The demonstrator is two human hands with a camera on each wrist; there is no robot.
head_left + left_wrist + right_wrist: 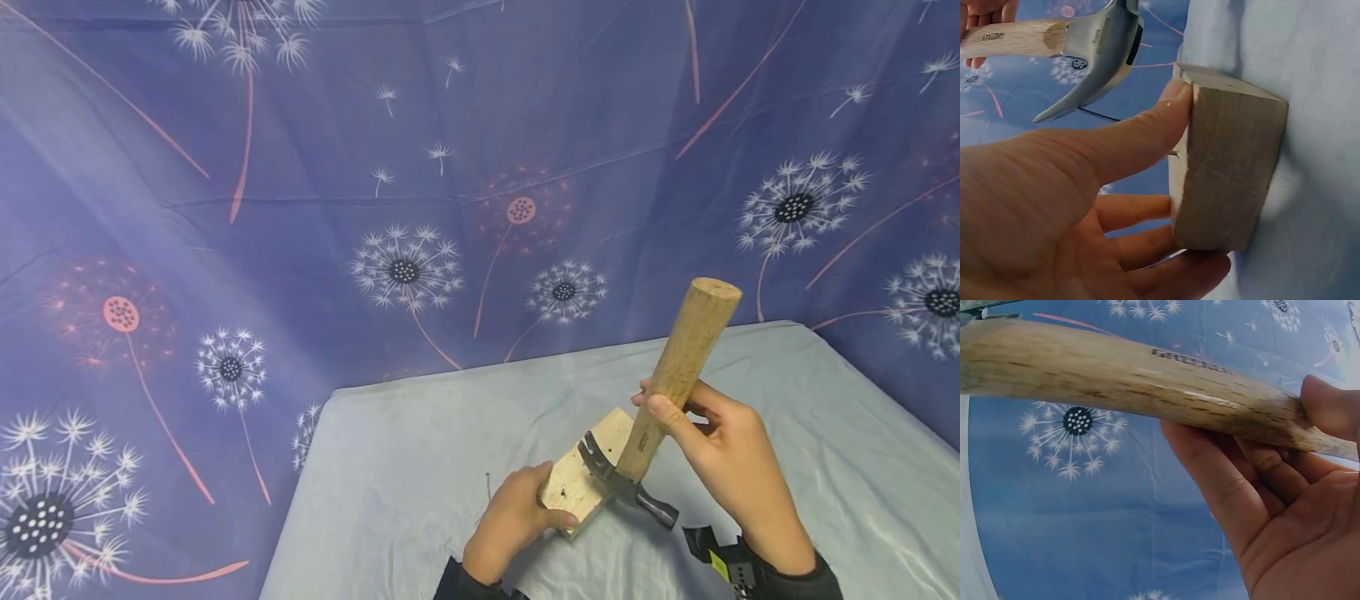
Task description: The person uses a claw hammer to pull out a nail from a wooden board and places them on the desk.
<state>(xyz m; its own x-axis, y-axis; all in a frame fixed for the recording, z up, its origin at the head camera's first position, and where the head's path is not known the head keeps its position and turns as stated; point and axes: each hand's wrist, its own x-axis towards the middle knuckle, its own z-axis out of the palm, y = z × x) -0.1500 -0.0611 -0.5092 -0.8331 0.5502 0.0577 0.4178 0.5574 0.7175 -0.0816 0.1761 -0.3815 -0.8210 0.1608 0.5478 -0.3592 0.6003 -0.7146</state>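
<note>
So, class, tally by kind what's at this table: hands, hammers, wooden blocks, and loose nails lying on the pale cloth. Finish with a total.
Hands: 2 (left hand, right hand)
Hammer: 1
Wooden block: 1
Loose nail on the pale cloth: 1
Total: 5

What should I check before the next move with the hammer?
1. Block held: ok, the left hand grips it.
2. Hammer held: ok, the right hand grips its handle.
3. Claw over the block: ok in the head view.
4. Claw seated on a nail: cannot tell; a thin shaft shows beside it in the left wrist view, but contact is unclear.
5. Left thumb clear of the hammer: ok, a gap shows.
6. Loose nail off the block: ok, it is on the cloth by the left hand.
</note>
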